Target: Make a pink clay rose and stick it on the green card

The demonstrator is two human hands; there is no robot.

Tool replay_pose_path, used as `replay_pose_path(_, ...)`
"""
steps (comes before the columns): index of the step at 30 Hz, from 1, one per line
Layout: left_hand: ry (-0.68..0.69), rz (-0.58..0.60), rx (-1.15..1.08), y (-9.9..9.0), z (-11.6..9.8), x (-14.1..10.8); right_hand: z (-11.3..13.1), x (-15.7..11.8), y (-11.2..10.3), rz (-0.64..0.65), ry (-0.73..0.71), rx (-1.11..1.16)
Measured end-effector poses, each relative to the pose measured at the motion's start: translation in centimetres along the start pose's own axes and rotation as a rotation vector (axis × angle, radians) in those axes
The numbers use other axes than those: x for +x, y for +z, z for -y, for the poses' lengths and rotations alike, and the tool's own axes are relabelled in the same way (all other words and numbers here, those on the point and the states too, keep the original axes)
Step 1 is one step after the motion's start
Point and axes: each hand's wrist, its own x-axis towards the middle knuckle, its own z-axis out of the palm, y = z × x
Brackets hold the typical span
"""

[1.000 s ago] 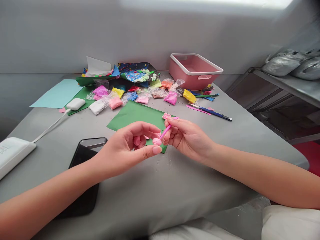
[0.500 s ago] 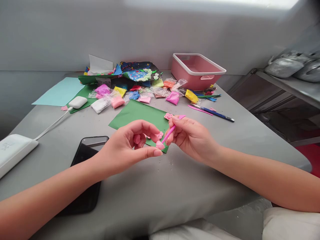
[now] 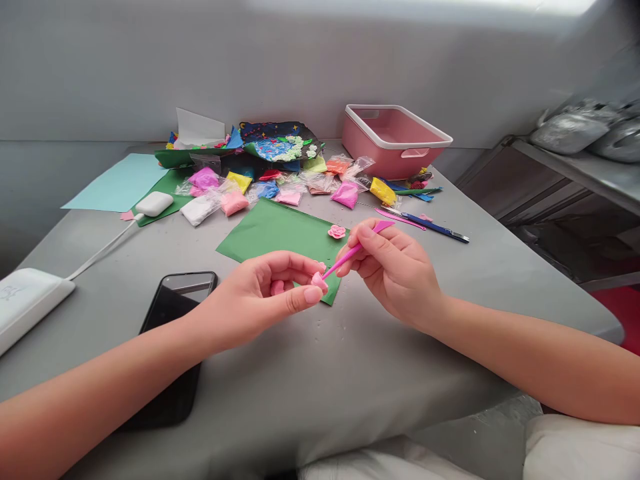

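Observation:
Between the thumb and fingers of my left hand [image 3: 273, 287] is a small piece of pale pink clay [image 3: 319, 282]. Another pink lump [image 3: 277, 287] is tucked against the curled fingers of that hand. My right hand [image 3: 393, 273] grips a pink modelling tool [image 3: 357, 249] like a pen, its thin tip touching the clay and its flat end pointing up to the right. Under and beyond the hands lies a green sheet [image 3: 275, 228], with a pink clay rose [image 3: 337, 231] on its right corner. Part of the sheet is hidden behind my fingers.
A black phone [image 3: 170, 380] lies beside my left forearm, near a white power bank [image 3: 30, 303] with a cable. Several clay packets [image 3: 345, 195] spread across the back before a pink basket [image 3: 395, 143]. Blue tweezers [image 3: 435, 227] lie at the right.
My right hand has shifted right and tilted the tool lower. My left fingers have closed in around the pink clay, which has turned. The rose on the sheet is now uncovered.

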Motion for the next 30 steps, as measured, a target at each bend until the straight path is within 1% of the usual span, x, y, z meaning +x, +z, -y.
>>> replay_pose_path(3, -0.064, -0.031, -0.029, 0.2, 0.0, 0.0, 0.0, -0.6, 0.2, -0.002, -0.159, -0.155)
replay_pose_path(6, -0.076, -0.042, 0.001, 0.1, 0.2, 0.1, 0.0, -1.2, 0.1, 0.024, -0.326, -0.352)
replay_pose_path(9, -0.098, -0.061, 0.024, 0.0, 0.3, 0.2, -0.1, -1.4, -0.2, 0.064, -0.460, -0.461)
replay_pose_path(13, -0.112, -0.079, 0.053, 0.0, 0.3, 0.4, -0.4, -1.3, -0.7, 0.110, -0.586, -0.523)
replay_pose_path(16, -0.122, -0.086, 0.111, 0.0, 0.4, 0.4, -0.6, -1.0, -0.9, 0.103, -0.615, -0.574)
replay_pose_path(18, -0.070, -0.119, 0.203, -0.1, 0.5, 0.4, -0.7, -0.8, -1.0, 0.080, -0.603, -0.604)
replay_pose_path(20, 0.047, -0.196, 0.356, -0.6, 0.5, 0.5, -0.9, -0.4, -1.1, 0.049, -0.572, -0.627)
replay_pose_path(22, 0.184, -0.295, 0.541, -1.5, 0.7, 0.7, -1.0, -0.1, -1.0, 0.026, -0.537, -0.659)
replay_pose_path(25, 0.335, -0.368, 0.750, -3.1, 1.0, 1.3, -1.3, 0.2, -0.9, 0.050, -0.533, -0.711)
replay_pose_path(27, 0.406, -0.390, 0.822, -3.9, 1.3, 1.6, -1.5, 0.4, -0.7, 0.079, -0.535, -0.750)
replay_pose_path(30, 0.444, -0.363, 0.895, -4.3, 1.7, 2.0, -1.9, 0.6, -0.5, 0.102, -0.519, -0.815)
